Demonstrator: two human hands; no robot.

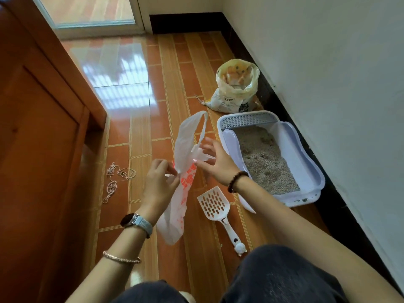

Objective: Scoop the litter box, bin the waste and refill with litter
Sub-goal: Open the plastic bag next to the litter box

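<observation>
A thin white plastic bag with red print hangs in the air between my hands. My left hand pinches the bag's left edge. My right hand has its fingers spread and touches the bag's other handle with its fingertips. To the right, a white litter box holds grey litter with darker clumps. A white slotted scoop lies on the floor below my right wrist. An opened litter sack stands beyond the box.
A wooden cabinet rises on the left. Loose string lies on the tiled floor. A white wall with dark skirting runs along the right. My knees fill the bottom edge. A glass door is at the far end.
</observation>
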